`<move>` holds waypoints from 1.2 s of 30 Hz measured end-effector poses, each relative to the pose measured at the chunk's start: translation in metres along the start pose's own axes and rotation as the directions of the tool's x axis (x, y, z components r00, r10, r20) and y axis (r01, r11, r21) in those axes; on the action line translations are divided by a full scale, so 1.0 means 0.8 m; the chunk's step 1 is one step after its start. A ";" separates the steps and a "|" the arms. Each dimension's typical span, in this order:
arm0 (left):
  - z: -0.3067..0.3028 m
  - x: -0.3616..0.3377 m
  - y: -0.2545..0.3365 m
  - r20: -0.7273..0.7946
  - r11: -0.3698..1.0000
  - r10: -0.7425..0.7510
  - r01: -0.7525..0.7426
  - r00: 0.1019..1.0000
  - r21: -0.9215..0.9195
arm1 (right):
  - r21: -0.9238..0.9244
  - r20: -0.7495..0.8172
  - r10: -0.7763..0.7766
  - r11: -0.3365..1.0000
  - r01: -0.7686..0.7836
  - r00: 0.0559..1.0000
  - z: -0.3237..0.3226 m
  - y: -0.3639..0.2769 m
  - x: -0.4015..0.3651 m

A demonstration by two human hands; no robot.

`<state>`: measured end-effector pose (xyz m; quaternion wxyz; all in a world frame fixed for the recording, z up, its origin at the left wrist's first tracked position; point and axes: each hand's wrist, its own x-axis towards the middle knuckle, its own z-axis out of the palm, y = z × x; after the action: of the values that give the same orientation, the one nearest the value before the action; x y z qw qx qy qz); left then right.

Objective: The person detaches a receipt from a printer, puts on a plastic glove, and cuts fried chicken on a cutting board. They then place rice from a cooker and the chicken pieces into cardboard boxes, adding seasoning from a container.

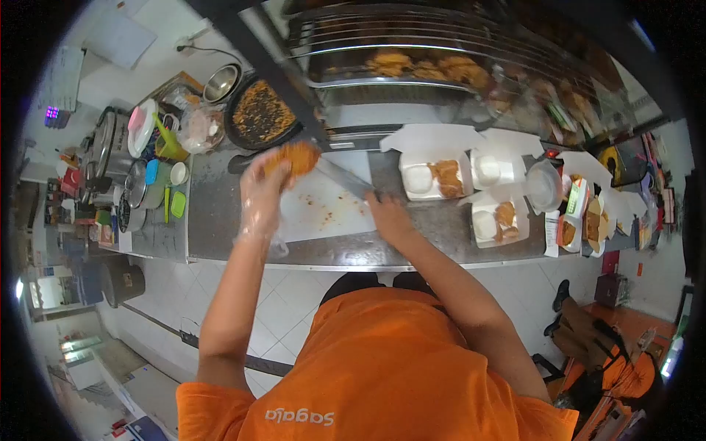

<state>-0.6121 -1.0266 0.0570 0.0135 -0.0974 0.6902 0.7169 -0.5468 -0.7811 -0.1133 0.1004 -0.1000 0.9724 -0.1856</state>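
My left hand (pixel 261 192), in a clear plastic glove, grips a golden breaded fried cutlet (pixel 296 157) above the far left part of a white cutting board (pixel 312 213). My right hand (pixel 391 220) is closed around the handle of a knife (pixel 344 178). Its blade points away to the left over the board, with the tip close to the cutlet. Brown crumbs are scattered on the board. Right of the board, an open white box (pixel 434 187) holds a white rice mound and fried pieces. Another open box (pixel 500 220) nearer the edge holds similar food.
Behind the board stands a glass display case with a wire rack (pixel 382 48) and fried food. A black pan (pixel 259 114) of crumbs and a metal bowl (pixel 220 82) sit back left. More boxes and a clear round tub (pixel 544 185) stand right. Another person is at lower right.
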 end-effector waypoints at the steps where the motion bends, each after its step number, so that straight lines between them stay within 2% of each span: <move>1: -0.032 -0.012 -0.018 -0.059 0.994 -0.110 0.108 0.992 -0.026 | -0.015 0.004 -0.010 1.000 0.010 1.000 0.001 -0.006 0.003; 3: -0.087 -0.029 -0.058 -0.189 0.970 -0.234 0.215 0.954 -0.117 | 0.043 -0.035 0.172 0.984 -0.170 0.985 0.001 -0.020 -0.006; 4: -0.111 -0.034 -0.080 -0.201 0.968 -0.234 0.209 0.951 -0.138 | 0.024 -0.032 0.156 0.988 -0.155 0.987 -0.002 -0.029 -0.014; 6: -0.152 -0.039 -0.119 -0.215 0.942 -0.305 0.260 0.928 -0.212 | 0.202 -0.072 0.125 0.973 -0.108 0.990 -0.007 -0.056 -0.029; 7: -0.167 -0.040 -0.131 -0.228 0.940 -0.307 0.256 0.924 -0.227 | 0.190 -0.065 0.108 0.977 -0.094 0.992 0.001 -0.075 -0.028; 9: -0.187 -0.046 -0.152 -0.231 0.951 -0.260 0.207 0.937 -0.231 | 0.382 0.044 0.108 0.917 -0.117 0.993 0.025 -0.115 -0.028; 10: -0.192 -0.047 -0.152 -0.264 0.957 -0.262 0.215 0.928 -0.194 | 0.376 0.046 0.114 0.919 -0.123 0.992 0.043 -0.132 -0.024; 12: -0.204 -0.046 -0.164 -0.288 0.950 -0.280 0.221 0.916 -0.222 | 0.422 0.083 -0.094 0.905 0.050 0.992 0.079 -0.164 -0.012; 13: -0.209 -0.045 -0.171 -0.321 0.945 -0.293 0.220 0.901 -0.244 | 0.418 0.080 -0.085 0.908 0.044 0.993 0.089 -0.173 -0.008; 16: -0.221 -0.039 -0.187 -0.335 0.941 -0.314 0.244 0.888 -0.235 | 0.436 0.065 -0.042 0.900 0.010 0.997 0.097 -0.182 -0.001; 18: -0.223 -0.035 -0.200 -0.325 0.948 -0.290 0.224 0.900 -0.225 | 0.412 0.057 0.139 0.899 -0.150 0.989 0.085 -0.164 -0.011; 20: -0.219 -0.029 -0.214 -0.321 0.953 -0.270 0.205 0.908 -0.221 | 0.362 0.034 0.191 0.913 -0.190 0.981 0.074 -0.139 -0.025; 22: -0.210 -0.024 -0.230 -0.273 0.987 -0.155 0.138 0.950 -0.081 | 0.313 0.011 0.235 0.922 -0.227 0.972 0.059 -0.122 -0.040; 23: -0.206 -0.020 -0.237 -0.272 0.987 -0.155 0.137 0.950 -0.086 | 0.270 0.022 0.290 0.920 -0.286 0.957 0.049 -0.115 -0.048; 24: -0.199 -0.015 -0.247 -0.246 0.992 -0.121 0.129 0.962 0.016 | 0.225 0.028 0.345 0.912 -0.342 0.938 0.038 -0.116 -0.052; 25: -0.194 -0.011 -0.256 -0.216 0.986 -0.088 0.116 0.972 0.118 | 0.221 0.023 0.344 0.914 -0.341 0.939 0.030 -0.119 -0.055; 26: -0.188 -0.007 -0.264 -0.215 0.988 -0.083 0.109 0.973 0.112 | 0.229 0.007 0.314 0.923 -0.308 0.949 0.022 -0.122 -0.057; 27: -0.180 -0.005 -0.266 -0.200 0.973 -0.058 0.101 0.978 0.209 | 0.237 -0.009 0.283 0.932 -0.273 0.959 0.015 -0.124 -0.055; 28: -0.174 -0.005 -0.268 -0.185 0.948 -0.035 0.091 0.982 0.304 | 0.278 -0.067 0.235 0.938 -0.208 0.970 0.014 -0.132 -0.044; 30: -0.169 -0.011 -0.256 -0.146 0.949 -0.037 0.081 0.989 0.305 | 0.385 -0.102 0.176 0.915 -0.124 0.979 0.004 -0.158 0.001; 31: -0.166 -0.016 -0.244 -0.108 0.946 -0.046 0.078 0.993 0.314 | 0.451 -0.083 0.178 0.884 -0.122 0.981 0.000 -0.172 0.041; 32: -0.165 -0.019 -0.238 -0.133 0.930 -0.032 0.078 0.991 0.359 | 0.516 -0.064 0.176 0.848 -0.119 0.982 -0.004 -0.187 0.088; 34: -0.162 -0.027 -0.228 -0.138 0.925 -0.034 0.083 0.990 0.370 | 0.575 -0.327 0.193 0.818 0.032 0.925 0.031 -0.204 0.196; 36: -0.158 -0.026 -0.215 -0.142 0.921 -0.020 0.073 0.990 0.382 | 0.639 -0.092 0.322 0.745 -0.192 0.942 0.042 -0.215 0.297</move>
<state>-0.5503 -1.1413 -0.1132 0.0025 -0.1577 0.8146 0.5582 -0.7399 -1.0039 -0.1159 0.0560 0.0929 0.8658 -0.4885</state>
